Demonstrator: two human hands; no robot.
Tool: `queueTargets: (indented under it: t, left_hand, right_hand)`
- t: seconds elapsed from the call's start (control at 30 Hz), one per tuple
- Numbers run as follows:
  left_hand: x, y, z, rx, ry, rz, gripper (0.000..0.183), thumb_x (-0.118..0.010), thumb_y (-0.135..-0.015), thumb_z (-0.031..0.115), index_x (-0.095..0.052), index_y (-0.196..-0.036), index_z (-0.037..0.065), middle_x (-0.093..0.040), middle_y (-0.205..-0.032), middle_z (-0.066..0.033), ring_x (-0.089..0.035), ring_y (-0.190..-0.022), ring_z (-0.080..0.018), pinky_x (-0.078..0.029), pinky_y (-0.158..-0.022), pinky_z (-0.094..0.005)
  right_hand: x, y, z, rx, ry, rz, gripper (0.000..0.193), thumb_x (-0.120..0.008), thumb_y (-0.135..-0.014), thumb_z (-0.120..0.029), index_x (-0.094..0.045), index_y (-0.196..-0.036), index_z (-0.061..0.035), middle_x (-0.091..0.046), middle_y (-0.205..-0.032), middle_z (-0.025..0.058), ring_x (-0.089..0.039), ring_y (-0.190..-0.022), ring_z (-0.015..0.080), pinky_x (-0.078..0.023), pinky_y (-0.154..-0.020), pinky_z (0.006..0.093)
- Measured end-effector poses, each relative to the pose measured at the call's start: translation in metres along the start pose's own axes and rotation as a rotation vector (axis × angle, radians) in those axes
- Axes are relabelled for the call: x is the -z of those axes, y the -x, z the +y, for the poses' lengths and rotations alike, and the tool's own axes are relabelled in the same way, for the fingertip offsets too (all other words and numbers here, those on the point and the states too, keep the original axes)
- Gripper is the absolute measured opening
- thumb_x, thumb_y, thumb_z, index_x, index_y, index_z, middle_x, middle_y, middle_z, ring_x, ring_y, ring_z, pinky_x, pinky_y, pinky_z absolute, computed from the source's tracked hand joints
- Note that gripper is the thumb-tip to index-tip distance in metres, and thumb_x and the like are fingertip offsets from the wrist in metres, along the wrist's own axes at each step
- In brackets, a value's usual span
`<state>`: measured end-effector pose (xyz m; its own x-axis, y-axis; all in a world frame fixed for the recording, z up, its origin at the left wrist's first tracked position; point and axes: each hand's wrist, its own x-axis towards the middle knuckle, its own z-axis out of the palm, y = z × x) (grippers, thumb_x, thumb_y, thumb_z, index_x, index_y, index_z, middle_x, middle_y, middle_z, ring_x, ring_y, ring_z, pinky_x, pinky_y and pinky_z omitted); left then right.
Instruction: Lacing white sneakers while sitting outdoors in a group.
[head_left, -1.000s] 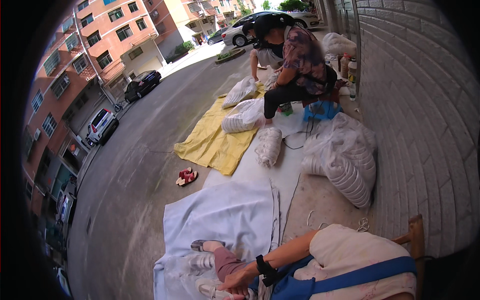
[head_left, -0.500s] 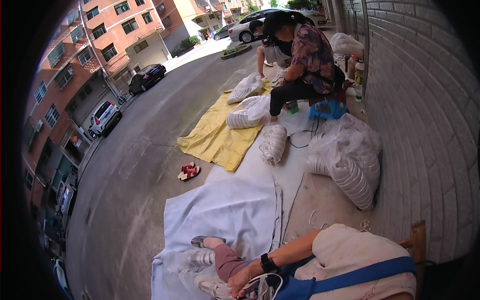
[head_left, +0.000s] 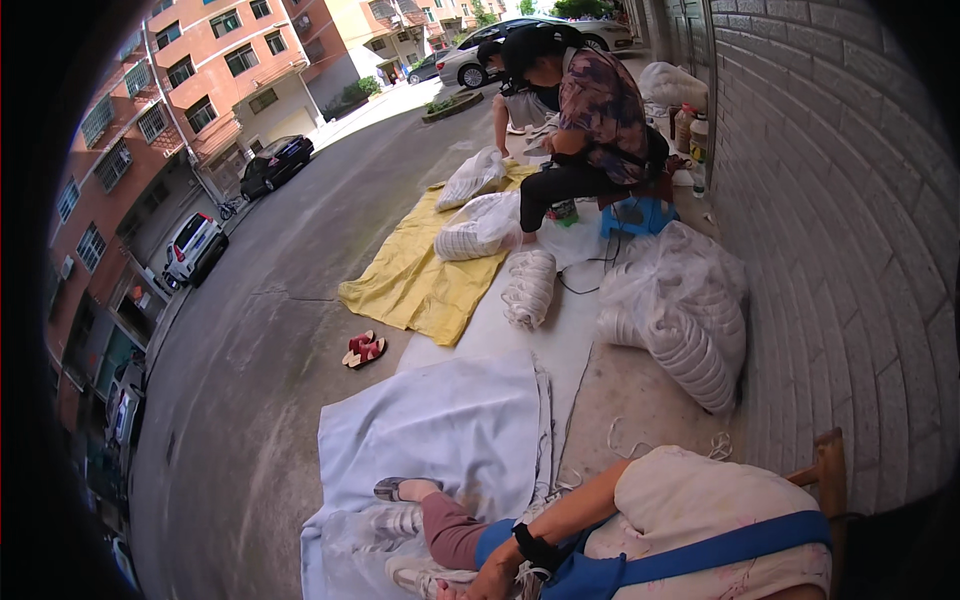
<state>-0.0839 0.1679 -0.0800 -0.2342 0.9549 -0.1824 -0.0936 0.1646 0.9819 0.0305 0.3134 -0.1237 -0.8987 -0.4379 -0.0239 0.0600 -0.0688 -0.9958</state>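
Observation:
My right hand [head_left: 490, 580] is at the lower edge, below a wrist with a black watch [head_left: 535, 545]. Its fingers are mostly cut off by the edge. White cord or strips [head_left: 526, 572] lie right beside the hand, and a pale white bundle [head_left: 425, 572] is to its left, against my maroon trouser leg [head_left: 450, 530]. Whether the hand grips any of this does not show. Nearby, clear plastic wrapping with white strips [head_left: 385, 525] lies on the light blue cloth [head_left: 430, 420]. My left hand is not clearly visible.
Two people [head_left: 610, 120] sit ahead, one on a blue stool [head_left: 637, 215]. A large bag of white coils [head_left: 690, 320] leans near the brick wall [head_left: 830, 250]. A coiled bundle [head_left: 528, 290], yellow sheet [head_left: 420, 285] and red slippers [head_left: 364, 349] lie ahead.
My right hand has lowered toward the bottom edge and slightly right, so its fingers show less. The white cord loops seen around it before are now mostly hidden. The view has shifted slightly.

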Motion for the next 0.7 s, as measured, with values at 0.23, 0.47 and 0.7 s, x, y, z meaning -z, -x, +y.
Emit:
queueTargets:
  t: [0.23, 0.47, 0.7]
  left_hand:
    - [0.014, 0.0, -0.014, 0.238, 0.228, 0.266, 0.027, -0.054, -0.091, 0.011, -0.054, -0.115, -0.001, -0.059, -0.083, -0.0082, -0.056, -0.069, -0.0201, -0.046, -0.058, -0.0321]
    - [0.004, 0.003, -0.003, 0.271, 0.196, 0.548, 0.032, -0.058, -0.087, 0.009, -0.052, -0.117, -0.001, -0.058, -0.083, -0.0078, -0.056, -0.066, -0.0207, -0.046, -0.053, -0.0348]
    - [0.015, 0.003, -0.02, -0.173, -0.671, 0.56, 0.02, -0.053, -0.088, 0.014, -0.058, -0.101, -0.002, -0.059, -0.082, -0.011, -0.055, -0.065, -0.0212, -0.046, -0.059, -0.0369]
  right_hand:
    - [0.02, 0.012, 0.002, -0.058, 0.099, -0.088, 0.02, -0.059, -0.085, -0.016, -0.062, -0.08, 0.0038, -0.062, -0.066, 0.0094, -0.059, -0.056, 0.0192, -0.047, -0.05, 0.0331]
    - [0.024, 0.019, -0.035, -0.054, 0.059, -0.072, 0.015, -0.059, -0.081, -0.011, -0.062, -0.083, 0.0036, -0.065, -0.071, 0.0105, -0.06, -0.059, 0.0178, -0.047, -0.053, 0.0314]
    - [0.037, 0.019, -0.025, -0.143, 0.125, -0.125, 0.019, -0.055, -0.086, -0.015, -0.065, -0.083, 0.0006, -0.066, -0.073, 0.0083, -0.06, -0.063, 0.0163, -0.047, -0.056, 0.0302]
